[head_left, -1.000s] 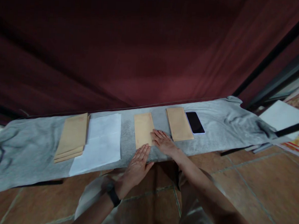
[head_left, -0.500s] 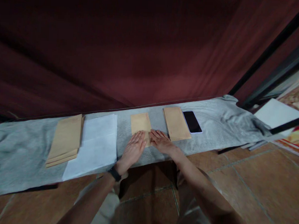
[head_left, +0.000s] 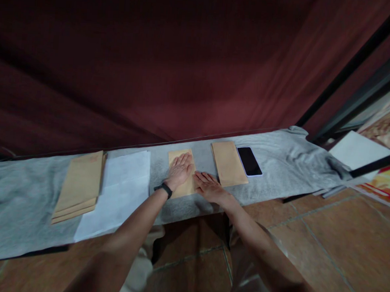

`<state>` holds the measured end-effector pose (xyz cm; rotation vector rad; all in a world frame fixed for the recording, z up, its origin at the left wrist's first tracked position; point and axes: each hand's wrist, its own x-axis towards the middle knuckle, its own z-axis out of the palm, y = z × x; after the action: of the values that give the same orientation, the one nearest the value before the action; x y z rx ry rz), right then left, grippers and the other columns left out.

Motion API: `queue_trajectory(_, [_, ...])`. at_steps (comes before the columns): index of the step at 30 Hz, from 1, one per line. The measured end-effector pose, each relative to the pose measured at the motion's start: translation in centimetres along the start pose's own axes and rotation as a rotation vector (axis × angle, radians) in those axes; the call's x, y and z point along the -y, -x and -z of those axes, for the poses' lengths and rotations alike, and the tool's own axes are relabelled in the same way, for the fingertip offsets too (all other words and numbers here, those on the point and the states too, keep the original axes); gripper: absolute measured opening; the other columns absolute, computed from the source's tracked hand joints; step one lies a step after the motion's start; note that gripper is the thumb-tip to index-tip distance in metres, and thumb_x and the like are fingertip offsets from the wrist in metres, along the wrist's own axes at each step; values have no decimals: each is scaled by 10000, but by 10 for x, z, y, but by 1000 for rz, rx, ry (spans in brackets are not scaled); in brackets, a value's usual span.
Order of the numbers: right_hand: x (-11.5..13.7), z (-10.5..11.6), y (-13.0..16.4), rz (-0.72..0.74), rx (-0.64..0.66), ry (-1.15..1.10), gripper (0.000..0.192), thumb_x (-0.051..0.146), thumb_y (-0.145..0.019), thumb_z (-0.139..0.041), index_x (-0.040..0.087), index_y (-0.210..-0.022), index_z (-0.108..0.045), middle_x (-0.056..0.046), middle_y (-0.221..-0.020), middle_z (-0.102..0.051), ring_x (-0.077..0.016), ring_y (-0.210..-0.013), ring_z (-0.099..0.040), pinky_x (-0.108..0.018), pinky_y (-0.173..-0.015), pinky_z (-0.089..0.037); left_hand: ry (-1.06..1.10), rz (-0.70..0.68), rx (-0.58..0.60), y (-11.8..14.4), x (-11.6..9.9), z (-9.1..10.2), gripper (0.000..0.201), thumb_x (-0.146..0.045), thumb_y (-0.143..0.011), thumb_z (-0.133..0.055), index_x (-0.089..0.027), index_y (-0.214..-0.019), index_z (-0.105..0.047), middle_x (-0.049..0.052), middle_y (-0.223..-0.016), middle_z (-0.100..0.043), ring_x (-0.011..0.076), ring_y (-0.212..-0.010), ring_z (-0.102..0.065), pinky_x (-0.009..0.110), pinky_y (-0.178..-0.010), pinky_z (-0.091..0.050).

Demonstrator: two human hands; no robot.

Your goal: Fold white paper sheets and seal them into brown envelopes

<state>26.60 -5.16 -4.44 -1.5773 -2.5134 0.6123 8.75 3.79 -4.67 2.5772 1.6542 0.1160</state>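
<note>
A tan paper envelope point(head_left: 185, 190) lies flat on the grey cloth in front of me. My left hand point(head_left: 180, 168), with a black band at the wrist, rests palm down across its upper and middle part, fingers stretched out. At the envelope's right edge lies my right hand point(head_left: 207, 186), flat with its fingers extended to the left. To the right sits a small stack of tan envelopes point(head_left: 229, 164). Left of my hands are white paper sheets point(head_left: 122, 190), and beyond them a larger stack of envelopes point(head_left: 79, 183), fanned at its near end.
A phone point(head_left: 249, 161) with a dark screen lies beside the right stack. Grey cloth point(head_left: 280, 162) covers the narrow bench. Behind it hangs a dark red curtain point(head_left: 186, 75). A black metal bar point(head_left: 352, 63) and printed boards stand at the right, above a tiled floor point(head_left: 351, 230).
My left hand has slid up the envelope, away from me, and now covers its upper part. The right hand stays at the envelope's right edge. The view has shifted slightly.
</note>
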Motion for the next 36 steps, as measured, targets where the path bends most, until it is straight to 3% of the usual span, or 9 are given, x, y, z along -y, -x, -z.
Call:
queue_trajectory(7, [0,0,2,6,-10,1,581,333,-997,-477,161,-1546,-394,-93,-1649,-288,-273,-1513,-294,-434,-1245,-208,35,40,1,-22,0,2,600,-357,-1021,-192,-180,-1582,-306,32,-1654,-295,244,-1546,-202,511,-1255,-134])
queue_trajectory(15, [1,1,1,-10,5,-6,581,337,-999,-472,174,-1551,-388,-90,-1649,-289,-266,-1514,-295,-438,-1247,-206,60,74,0,-12,-2,-2,601,-387,-1009,-213,-238,-1583,-311,2,-1650,-307,276,-1552,-169,568,-1247,-104])
queue_trajectory(21, [4,2,3,-11,-12,3,577,319,-995,-471,171,-1548,-395,-87,-1644,-306,-261,-1507,-310,-421,-1241,-226,57,60,48,12,-3,1,594,-403,-1016,-206,-272,-1590,-283,-18,-1656,-290,281,-1560,-133,595,-1245,-77])
queue_trajectory(28, [8,5,5,-31,-66,-34,579,292,-958,-532,181,-1519,-442,-94,-1613,-383,-258,-1474,-355,-430,-1219,-260,36,40,75,58,-10,2,570,-461,-1035,-190,-346,-1590,-248,-48,-1674,-223,259,-1566,-106,601,-1246,-60])
queue_trajectory(36, [26,11,4,-180,-171,-27,482,267,-943,-510,136,-1405,-555,-170,-1437,-542,-333,-1290,-485,-482,-1109,-387,26,7,16,102,-24,3,567,-406,-1036,-239,-287,-1590,-276,4,-1657,-272,260,-1561,-140,588,-1256,-65])
